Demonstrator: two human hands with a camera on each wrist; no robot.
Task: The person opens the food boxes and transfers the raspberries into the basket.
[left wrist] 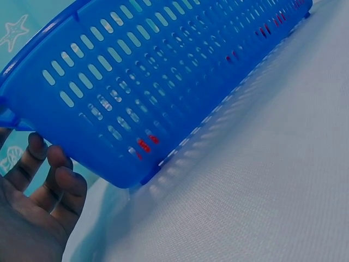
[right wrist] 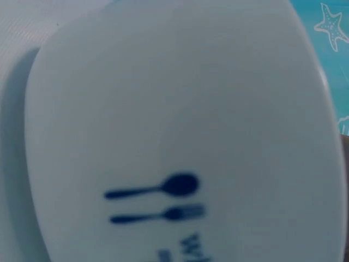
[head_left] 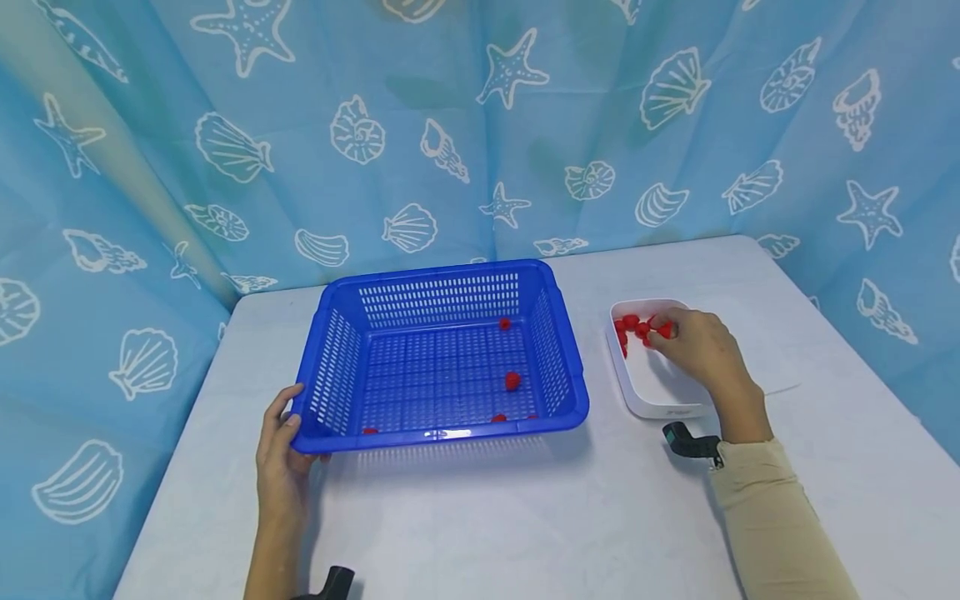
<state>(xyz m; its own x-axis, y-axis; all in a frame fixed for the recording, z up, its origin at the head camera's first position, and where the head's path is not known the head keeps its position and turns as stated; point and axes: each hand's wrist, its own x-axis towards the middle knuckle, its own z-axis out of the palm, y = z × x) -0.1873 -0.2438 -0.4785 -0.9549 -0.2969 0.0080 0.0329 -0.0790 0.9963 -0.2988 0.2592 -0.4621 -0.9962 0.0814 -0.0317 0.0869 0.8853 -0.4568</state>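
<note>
At the front left corner of the blue plastic basket, my left hand grips the rim, its fingers curled beneath the edge. In the left wrist view, those fingers are bent beside the basket's slotted wall. A few red raspberries, one of them a raspberry near the right side, lie apart in the basket. Over the white dish, my right hand pinches a red raspberry between thumb and fingers. Several more raspberries sit at the dish's far left.
The dish's outer wall, printed with a dark spoon and fork, fills most of the right wrist view and hides the right fingers. A white cloth covers the table. Behind it hangs a blue curtain with shell and starfish prints.
</note>
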